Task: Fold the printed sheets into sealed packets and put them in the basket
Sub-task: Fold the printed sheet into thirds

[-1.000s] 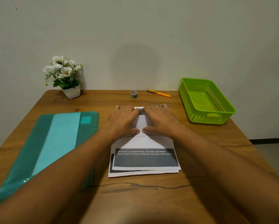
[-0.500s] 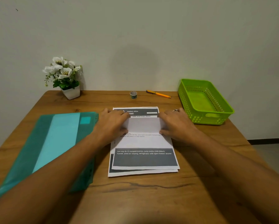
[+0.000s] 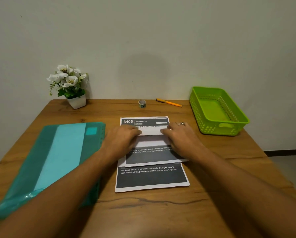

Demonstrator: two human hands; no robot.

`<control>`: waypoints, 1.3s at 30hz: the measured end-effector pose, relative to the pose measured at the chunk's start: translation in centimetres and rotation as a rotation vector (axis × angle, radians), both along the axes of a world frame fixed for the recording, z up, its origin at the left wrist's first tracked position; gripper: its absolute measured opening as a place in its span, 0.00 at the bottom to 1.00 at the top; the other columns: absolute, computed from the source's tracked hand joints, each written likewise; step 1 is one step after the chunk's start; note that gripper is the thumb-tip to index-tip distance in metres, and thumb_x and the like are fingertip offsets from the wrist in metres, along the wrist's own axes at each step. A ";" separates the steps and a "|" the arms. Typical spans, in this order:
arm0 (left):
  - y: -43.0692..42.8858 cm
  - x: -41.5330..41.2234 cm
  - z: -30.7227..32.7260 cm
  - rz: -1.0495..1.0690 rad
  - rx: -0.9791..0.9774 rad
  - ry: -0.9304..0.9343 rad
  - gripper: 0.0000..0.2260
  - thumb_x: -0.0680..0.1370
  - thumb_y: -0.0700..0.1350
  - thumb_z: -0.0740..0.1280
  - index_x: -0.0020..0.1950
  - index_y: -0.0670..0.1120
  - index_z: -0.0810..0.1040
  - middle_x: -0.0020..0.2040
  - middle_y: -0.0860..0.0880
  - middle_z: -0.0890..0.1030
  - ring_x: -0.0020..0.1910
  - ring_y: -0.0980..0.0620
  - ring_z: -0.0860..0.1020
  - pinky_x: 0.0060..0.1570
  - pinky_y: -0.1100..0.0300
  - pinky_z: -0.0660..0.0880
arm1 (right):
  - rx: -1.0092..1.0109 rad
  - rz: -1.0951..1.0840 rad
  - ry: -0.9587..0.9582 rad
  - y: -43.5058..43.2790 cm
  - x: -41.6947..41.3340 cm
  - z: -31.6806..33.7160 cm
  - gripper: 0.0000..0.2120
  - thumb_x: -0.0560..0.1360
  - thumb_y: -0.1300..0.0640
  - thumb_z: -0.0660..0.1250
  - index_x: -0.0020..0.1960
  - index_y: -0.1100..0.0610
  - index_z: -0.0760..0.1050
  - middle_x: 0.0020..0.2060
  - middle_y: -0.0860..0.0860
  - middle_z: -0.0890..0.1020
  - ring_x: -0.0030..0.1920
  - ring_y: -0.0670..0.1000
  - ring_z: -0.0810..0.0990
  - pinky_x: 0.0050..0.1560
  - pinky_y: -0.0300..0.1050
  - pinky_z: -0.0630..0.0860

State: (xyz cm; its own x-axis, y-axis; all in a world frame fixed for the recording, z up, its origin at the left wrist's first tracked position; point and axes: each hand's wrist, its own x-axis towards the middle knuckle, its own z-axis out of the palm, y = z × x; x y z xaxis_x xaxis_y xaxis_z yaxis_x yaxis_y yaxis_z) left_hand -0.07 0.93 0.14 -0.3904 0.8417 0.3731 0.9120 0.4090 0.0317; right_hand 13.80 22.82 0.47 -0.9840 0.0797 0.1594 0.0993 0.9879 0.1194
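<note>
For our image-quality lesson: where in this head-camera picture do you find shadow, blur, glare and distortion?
Head view: a soft shadow lies on the wall; the near end of the teal folder is blurred, with a glare spot; the forearms blur toward the bottom edge; the table edges splay from the wide lens; print on the lower sheet reads clearly.

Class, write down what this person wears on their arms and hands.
The left forearm and right forearm are bare, with no sleeves in view. The left hand wears nothing. The right hand wears a silvery ring on one finger. No gloves or watch show.
</note>
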 end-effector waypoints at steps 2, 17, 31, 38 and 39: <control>-0.4 0.3 -0.9 0.002 -0.049 -0.039 0.14 0.80 0.54 0.66 0.60 0.48 0.83 0.56 0.48 0.85 0.54 0.46 0.82 0.49 0.48 0.80 | -0.040 0.003 -0.033 0.1 0.5 -1.3 0.19 0.84 0.49 0.57 0.73 0.49 0.72 0.67 0.55 0.77 0.65 0.57 0.75 0.63 0.55 0.70; 1.3 1.5 -4.0 0.156 -0.273 -0.279 0.31 0.82 0.59 0.40 0.84 0.51 0.52 0.84 0.51 0.52 0.83 0.49 0.48 0.80 0.44 0.45 | -0.351 -0.003 0.025 -3.6 -1.4 -3.9 0.24 0.86 0.48 0.53 0.78 0.58 0.66 0.76 0.58 0.71 0.77 0.58 0.66 0.79 0.56 0.59; 1.9 1.6 -3.9 0.275 -0.381 -0.282 0.32 0.84 0.60 0.40 0.84 0.44 0.43 0.85 0.46 0.45 0.83 0.47 0.43 0.81 0.43 0.43 | -0.314 -0.210 -0.158 2.0 0.4 -5.1 0.34 0.86 0.39 0.43 0.85 0.56 0.45 0.85 0.52 0.48 0.84 0.53 0.44 0.82 0.57 0.42; 6.4 3.5 -3.7 0.208 -0.386 -0.272 0.30 0.86 0.59 0.45 0.84 0.45 0.45 0.85 0.45 0.45 0.83 0.43 0.42 0.79 0.39 0.42 | -0.299 -0.225 -0.143 1.9 0.3 -5.5 0.34 0.86 0.38 0.43 0.85 0.56 0.45 0.85 0.52 0.48 0.84 0.53 0.45 0.81 0.57 0.42; 6.8 3.6 -3.8 0.195 -0.382 -0.279 0.30 0.86 0.59 0.45 0.84 0.46 0.46 0.85 0.46 0.45 0.83 0.44 0.42 0.79 0.39 0.43 | -0.296 -0.227 -0.143 1.9 0.3 -5.6 0.34 0.86 0.38 0.43 0.85 0.56 0.45 0.85 0.52 0.48 0.84 0.53 0.45 0.81 0.57 0.42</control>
